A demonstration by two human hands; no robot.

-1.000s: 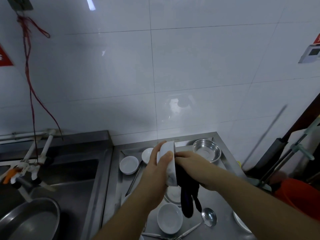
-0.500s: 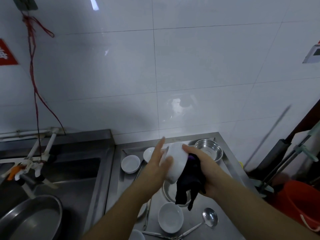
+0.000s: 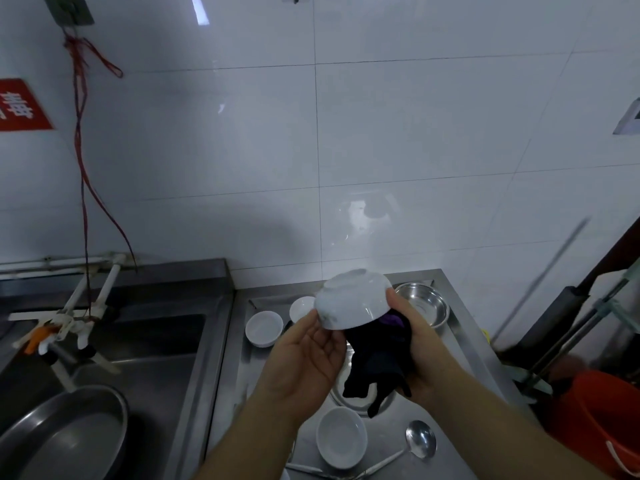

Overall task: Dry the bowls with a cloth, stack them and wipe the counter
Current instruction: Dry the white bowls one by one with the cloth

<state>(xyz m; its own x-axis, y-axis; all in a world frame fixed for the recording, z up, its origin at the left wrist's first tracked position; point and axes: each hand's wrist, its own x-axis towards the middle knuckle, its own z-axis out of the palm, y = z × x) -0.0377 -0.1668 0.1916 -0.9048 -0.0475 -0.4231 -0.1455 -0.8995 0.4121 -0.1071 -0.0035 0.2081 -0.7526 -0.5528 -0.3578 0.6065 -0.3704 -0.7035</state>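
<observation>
The bowl (image 3: 351, 299) was held above the counter (image 3: 460, 344), turned over, its base facing up and toward the wall and its rim tilted down to the right. It was gripped by the right hand (image 3: 414, 344) with the dark cloth (image 3: 377, 355), the thumb curled on its outer wall. The left hand (image 3: 304, 362) lay open, palm up, only its fingertips (image 3: 313, 315) touching the rim. Half a second before, the left hand was clasped over the bowl's side; by now it had been opened and the bowl turned further over.

Left hand (image 3: 304, 362) palm-up (fingers relaxed); right hand (image 3: 414, 344) curled, gripping.
</observation>
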